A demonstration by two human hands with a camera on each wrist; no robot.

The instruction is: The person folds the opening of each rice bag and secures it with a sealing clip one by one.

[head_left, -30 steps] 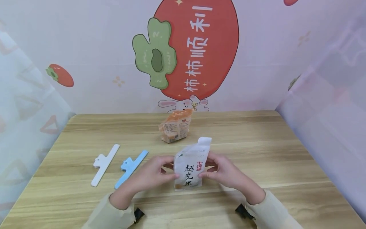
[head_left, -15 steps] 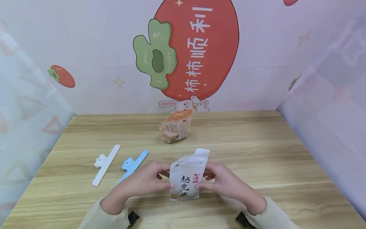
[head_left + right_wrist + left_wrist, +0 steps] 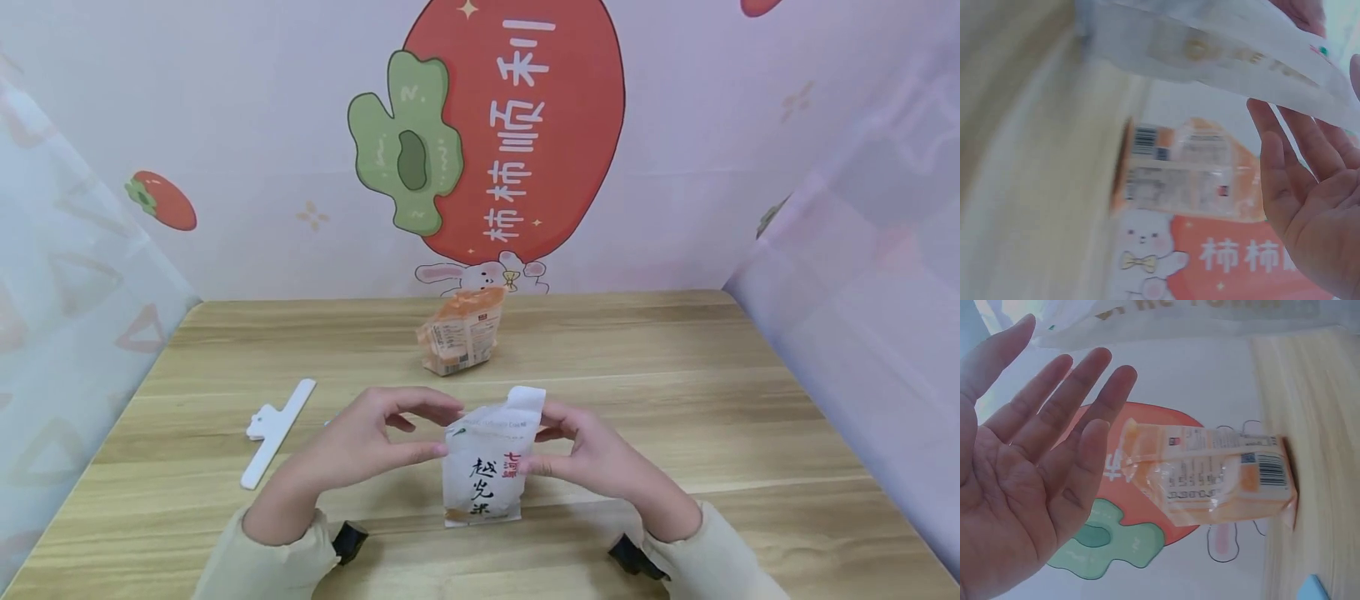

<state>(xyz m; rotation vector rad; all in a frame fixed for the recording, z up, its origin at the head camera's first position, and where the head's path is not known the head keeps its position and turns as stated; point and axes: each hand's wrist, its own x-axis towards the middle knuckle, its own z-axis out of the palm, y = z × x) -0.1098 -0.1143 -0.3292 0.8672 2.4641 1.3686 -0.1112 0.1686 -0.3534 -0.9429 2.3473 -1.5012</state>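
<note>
A white paper rice bag (image 3: 483,471) with black and red characters stands upright on the table, its top edge slanting up to the right. My right hand (image 3: 592,450) holds its right side, thumb in front and fingers behind. In the right wrist view those fingertips reach the back of the bag (image 3: 1222,47). My left hand (image 3: 367,437) is spread at the bag's upper left, fingers away from it and thumb close to its edge. The left wrist view shows this left hand (image 3: 1035,462) with its palm bare.
An orange-and-clear package (image 3: 461,333) stands farther back on the wooden table (image 3: 637,358). To the left lies a white sealing clip (image 3: 277,433). A blue clip (image 3: 1314,589) is mostly hidden behind the left hand in the head view. A printed cloth (image 3: 675,167) hangs behind.
The rice bag came down and toward me, then stayed standing. My left hand has let go of it, rising and opening, and now covers most of the blue clip.
</note>
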